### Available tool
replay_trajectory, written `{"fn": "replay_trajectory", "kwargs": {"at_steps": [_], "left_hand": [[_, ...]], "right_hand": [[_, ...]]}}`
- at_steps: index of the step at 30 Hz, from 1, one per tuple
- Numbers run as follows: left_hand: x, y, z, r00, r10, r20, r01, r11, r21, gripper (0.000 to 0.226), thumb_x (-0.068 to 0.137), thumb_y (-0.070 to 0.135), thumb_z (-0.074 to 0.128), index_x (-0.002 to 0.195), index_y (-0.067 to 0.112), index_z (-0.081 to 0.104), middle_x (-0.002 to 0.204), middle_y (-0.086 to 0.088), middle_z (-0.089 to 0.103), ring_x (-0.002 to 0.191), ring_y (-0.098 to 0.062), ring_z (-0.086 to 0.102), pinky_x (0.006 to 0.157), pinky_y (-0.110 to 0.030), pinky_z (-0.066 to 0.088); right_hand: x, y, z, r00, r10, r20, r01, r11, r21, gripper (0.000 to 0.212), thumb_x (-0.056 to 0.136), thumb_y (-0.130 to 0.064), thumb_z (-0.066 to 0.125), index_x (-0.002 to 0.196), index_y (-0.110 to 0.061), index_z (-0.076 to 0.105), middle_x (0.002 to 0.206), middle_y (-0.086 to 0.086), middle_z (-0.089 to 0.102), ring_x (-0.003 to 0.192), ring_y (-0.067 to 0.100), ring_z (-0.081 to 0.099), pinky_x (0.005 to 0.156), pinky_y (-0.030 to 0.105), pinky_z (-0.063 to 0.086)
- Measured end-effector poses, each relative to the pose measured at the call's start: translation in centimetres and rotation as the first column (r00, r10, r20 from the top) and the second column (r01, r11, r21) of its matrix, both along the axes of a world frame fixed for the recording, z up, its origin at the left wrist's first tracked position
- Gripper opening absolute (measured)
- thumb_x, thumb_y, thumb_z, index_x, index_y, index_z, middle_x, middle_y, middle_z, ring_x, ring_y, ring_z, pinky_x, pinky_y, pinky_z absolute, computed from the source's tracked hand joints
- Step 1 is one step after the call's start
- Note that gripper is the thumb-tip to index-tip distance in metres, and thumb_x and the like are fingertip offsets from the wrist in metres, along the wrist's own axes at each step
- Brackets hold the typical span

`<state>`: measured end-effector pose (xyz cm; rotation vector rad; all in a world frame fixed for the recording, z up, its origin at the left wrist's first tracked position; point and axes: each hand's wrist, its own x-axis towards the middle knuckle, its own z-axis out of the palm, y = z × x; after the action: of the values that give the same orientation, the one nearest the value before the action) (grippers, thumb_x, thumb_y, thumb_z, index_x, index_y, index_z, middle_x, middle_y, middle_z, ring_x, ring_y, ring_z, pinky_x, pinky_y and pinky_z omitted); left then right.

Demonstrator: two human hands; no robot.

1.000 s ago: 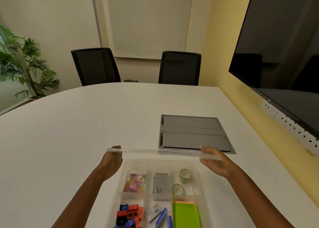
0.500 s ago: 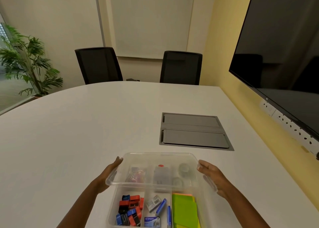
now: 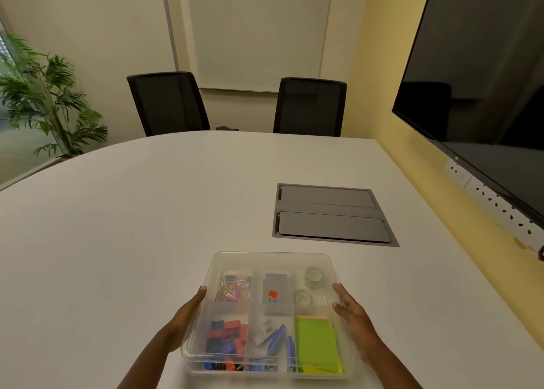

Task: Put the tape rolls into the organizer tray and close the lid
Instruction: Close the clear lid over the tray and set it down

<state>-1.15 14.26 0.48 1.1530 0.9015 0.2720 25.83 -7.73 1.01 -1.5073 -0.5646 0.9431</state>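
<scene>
A clear plastic lid point(image 3: 272, 258) lies over the clear organizer tray point(image 3: 266, 372) on the white table, near me. Through the lid I see two clear tape rolls point(image 3: 313, 275) point(image 3: 303, 297) in the tray's far right compartment. Other compartments hold coloured paper clips point(image 3: 233, 287), a grey box point(image 3: 276, 294), red and blue clips, and green sticky notes point(image 3: 316, 341). My left hand point(image 3: 188, 318) grips the lid's left edge. Fingers apart, my right hand point(image 3: 350, 312) presses on the lid's right edge.
A grey cable hatch point(image 3: 332, 215) is set into the table just beyond the tray, to the right. Two black chairs point(image 3: 167, 101) point(image 3: 309, 106) stand at the far side. A large dark screen point(image 3: 482, 88) hangs on the right wall, and a plant point(image 3: 44, 100) stands far left.
The lid was held up on edge behind the tray. Both hands have swung it down toward me, and it now covers the whole tray.
</scene>
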Motion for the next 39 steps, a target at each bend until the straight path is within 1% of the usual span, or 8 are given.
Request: {"fn": "replay_trajectory", "kwargs": {"at_steps": [4,9,14,22,27,32,35,39], "left_hand": [[-0.1,-0.8,-0.4,1.0,0.028,-0.009,-0.028,0.999,0.028,0.042,0.097,0.036,0.02,0.114,0.018,0.054,0.109,-0.014,0.066,0.101,-0.035,0.063,0.083,-0.044,0.053],[-0.1,-1.5,-0.6,0.997,0.008,-0.075,0.0,0.995,0.098,0.042,0.097,0.037,0.017,0.122,0.019,0.046,0.111,-0.006,0.06,0.097,-0.021,0.061,0.081,-0.031,0.051],[-0.1,-2.7,-1.1,0.988,0.041,-0.149,-0.008,0.976,0.217,0.045,0.098,0.032,0.023,0.131,0.007,0.041,0.127,-0.018,0.05,0.117,-0.038,0.05,0.101,-0.05,0.042],[-0.6,-5.4,-2.2,0.898,0.384,-0.215,-0.217,0.811,0.544,0.029,0.095,0.021,0.04,0.086,0.001,0.059,0.086,-0.018,0.062,0.082,-0.037,0.058,0.078,-0.043,0.048],[-1.2,-7.6,-2.8,0.813,0.514,-0.273,-0.229,0.715,0.661,0.032,0.095,0.023,0.04,0.096,-0.002,0.06,0.092,-0.019,0.063,0.083,-0.036,0.06,0.075,-0.039,0.047],[-1.8,-9.1,-2.7,0.782,0.556,-0.281,-0.244,0.688,0.683,0.035,0.095,0.025,0.038,0.102,-0.002,0.059,0.102,-0.024,0.065,0.09,-0.039,0.06,0.081,-0.046,0.05],[-2.1,-9.6,-2.5,0.797,0.552,-0.245,-0.262,0.681,0.684,0.035,0.095,0.024,0.038,0.104,-0.004,0.058,0.104,-0.026,0.064,0.092,-0.041,0.059,0.081,-0.046,0.05],[-2.2,-9.7,-2.4,0.816,0.542,-0.199,-0.279,0.672,0.686,0.033,0.095,0.02,0.04,0.105,-0.006,0.058,0.105,-0.029,0.063,0.093,-0.042,0.058,0.08,-0.046,0.048]], "right_hand": [[-0.1,-0.2,-0.6,1.0,-0.023,-0.003,0.023,1.0,-0.006,0.048,0.094,0.008,0.042,0.14,-0.005,0.036,0.157,0.006,0.02,0.145,0.018,0.016,0.118,0.033,0.014],[-0.3,-0.5,-1.2,0.999,-0.04,-0.001,0.04,0.999,-0.004,0.048,0.094,0.005,0.043,0.14,-0.005,0.036,0.155,0.008,0.025,0.145,0.019,0.017,0.117,0.032,0.015],[-0.5,-0.9,-1.6,0.999,-0.038,0.016,0.038,0.999,-0.027,0.047,0.093,0.007,0.045,0.138,-0.006,0.04,0.151,0.011,0.034,0.144,0.02,0.02,0.114,0.031,0.019],[-1.7,-3.6,-2.1,0.988,-0.148,-0.041,0.143,0.984,-0.11,0.049,0.09,0.005,0.053,0.135,-0.01,0.042,0.126,0.02,0.053,0.112,0.025,0.051,0.086,0.027,0.044],[-4.2,-5.2,-2.9,0.951,-0.307,-0.029,0.298,0.937,-0.181,0.025,0.09,-0.003,0.056,0.115,0.0,0.06,0.096,0.012,0.063,0.077,0.017,0.056,0.06,0.018,0.044],[-5.7,-6.2,-3.7,0.874,-0.478,-0.084,0.45,0.863,-0.23,0.004,0.087,-0.004,0.063,0.091,-0.005,0.064,0.07,0.001,0.057,0.068,0.009,0.05,0.049,0.007,0.049],[-6.1,-6.3,-3.3,0.845,-0.525,-0.106,0.487,0.836,-0.254,0.017,0.085,-0.004,0.065,0.068,-0.006,0.061,0.069,0.005,0.054,0.064,0.012,0.051,0.055,0.009,0.052],[-6.2,-6.1,-2.5,0.824,-0.547,-0.146,0.496,0.822,-0.281,0.022,0.085,0.001,0.063,0.064,0.001,0.058,0.075,0.011,0.05,0.065,0.018,0.048,0.065,0.023,0.053]]}}
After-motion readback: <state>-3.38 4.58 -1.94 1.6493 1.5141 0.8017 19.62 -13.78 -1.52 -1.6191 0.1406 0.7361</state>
